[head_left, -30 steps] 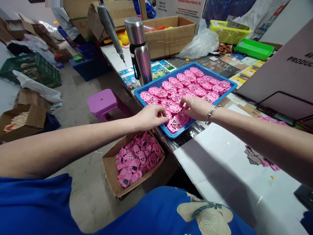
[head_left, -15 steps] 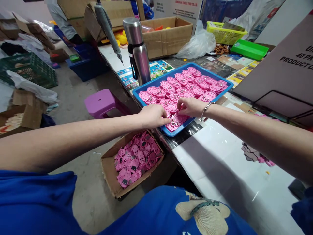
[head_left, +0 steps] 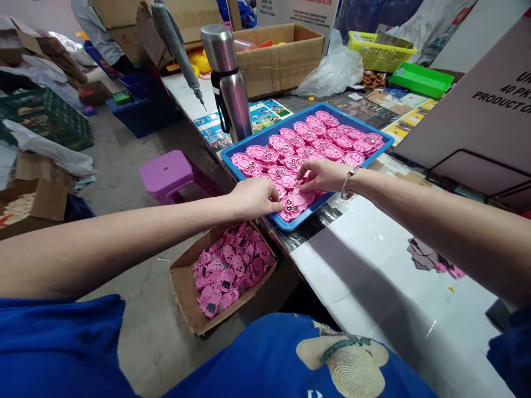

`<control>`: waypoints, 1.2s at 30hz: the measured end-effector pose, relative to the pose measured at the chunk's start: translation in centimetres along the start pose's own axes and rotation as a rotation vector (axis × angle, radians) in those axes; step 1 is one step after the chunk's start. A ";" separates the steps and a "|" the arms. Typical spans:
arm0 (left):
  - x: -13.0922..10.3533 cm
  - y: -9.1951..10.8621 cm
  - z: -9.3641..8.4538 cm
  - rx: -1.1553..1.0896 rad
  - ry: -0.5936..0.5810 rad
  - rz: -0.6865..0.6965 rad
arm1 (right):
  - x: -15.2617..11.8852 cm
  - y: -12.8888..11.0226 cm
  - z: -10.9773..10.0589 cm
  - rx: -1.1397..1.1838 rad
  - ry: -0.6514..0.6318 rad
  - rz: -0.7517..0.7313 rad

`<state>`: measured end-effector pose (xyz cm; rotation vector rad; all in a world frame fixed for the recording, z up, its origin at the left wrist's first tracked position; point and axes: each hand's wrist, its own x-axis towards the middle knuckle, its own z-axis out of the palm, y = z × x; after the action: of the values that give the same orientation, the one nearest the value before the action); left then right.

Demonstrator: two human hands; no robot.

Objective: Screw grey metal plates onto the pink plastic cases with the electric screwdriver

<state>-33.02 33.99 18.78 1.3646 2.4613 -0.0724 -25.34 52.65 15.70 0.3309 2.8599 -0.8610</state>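
Rows of pink plastic parts (head_left: 305,131), with small shiny metal bits in them, fill a blue tray (head_left: 379,152) on the table. At the tray's near left corner, my left hand (head_left: 256,198) is closed, its thumb and fingertips at the left edge of the nearest pink part (head_left: 296,204). From the other side my right hand (head_left: 322,176), a metal bangle at its wrist, pinches down at that same part's far edge. The exact contact of the fingertips is partly hidden.
A cardboard box (head_left: 182,282) of pink parts stands low beside the table. A steel flask (head_left: 236,102) and a hanging electric screwdriver (head_left: 178,52) are past the tray's left end. A purple stool (head_left: 166,171) stands left; grey and pink pieces (head_left: 423,255) lie right.
Both hands stay at the same near corner of the tray, with hardly any finger movement. The whole view has shifted slightly.
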 end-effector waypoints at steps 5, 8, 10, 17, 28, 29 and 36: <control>0.3 -0.9 0.1 -0.141 -0.031 0.047 | 0.2 0.1 -0.2 0.021 -0.022 0.026; 0.3 -1.4 -0.1 -0.255 -0.053 0.073 | 0.5 0.3 -0.3 0.060 -0.064 0.036; 0.4 -1.5 -0.2 -0.284 -0.062 0.086 | 0.6 0.4 -0.4 0.079 -0.099 0.023; 0.3 -0.8 -0.1 -0.135 -0.044 0.046 | 0.0 0.4 -0.9 0.154 -0.258 -0.006; 0.3 -0.6 -0.2 -0.143 -0.041 0.035 | 0.1 0.5 -0.6 0.221 -0.259 0.037; 0.4 -0.7 -0.2 -0.147 -0.044 0.035 | 0.2 0.5 -0.7 0.226 -0.263 0.035; 0.4 -0.8 -0.2 -0.203 -0.056 0.054 | 0.3 0.4 -0.8 0.206 -0.306 0.047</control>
<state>-33.98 33.95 18.77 1.3217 2.3128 0.1460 -25.59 53.48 16.06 0.2602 2.4811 -1.0955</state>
